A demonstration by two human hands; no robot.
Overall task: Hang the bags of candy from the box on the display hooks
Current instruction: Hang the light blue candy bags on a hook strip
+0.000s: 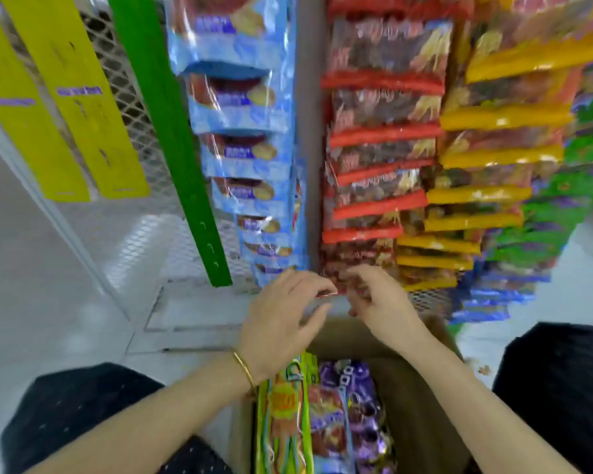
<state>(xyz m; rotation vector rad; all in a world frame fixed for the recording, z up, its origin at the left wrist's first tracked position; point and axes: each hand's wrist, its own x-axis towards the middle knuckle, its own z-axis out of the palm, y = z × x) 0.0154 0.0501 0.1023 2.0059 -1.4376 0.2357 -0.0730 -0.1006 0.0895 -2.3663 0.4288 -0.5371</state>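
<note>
Far left of the fingers, two flat yellow hanging strips (83, 107) and a long green plastic strip (172, 148) hung against the white wire mesh panel (134, 97). Closer in, above the left hand (281, 316), ran a column of blue cookie packets (243, 152). The left hand's fingers (310, 282) pinched the thin red top edge of a red-topped clear bag of brown candy (339, 274), right at the foot of the red-topped column (380, 148). The right hand (380, 302) was just beside it, fingers (360, 282) curled round that same bag, though blur hid the finer grip. Below both wrists sat the brown cardboard box (418, 405), with green and purple candy bags (322, 432) lying inside. Right of the fingers hung yellow-topped bags (486, 155), then green ones (562, 206).
</note>
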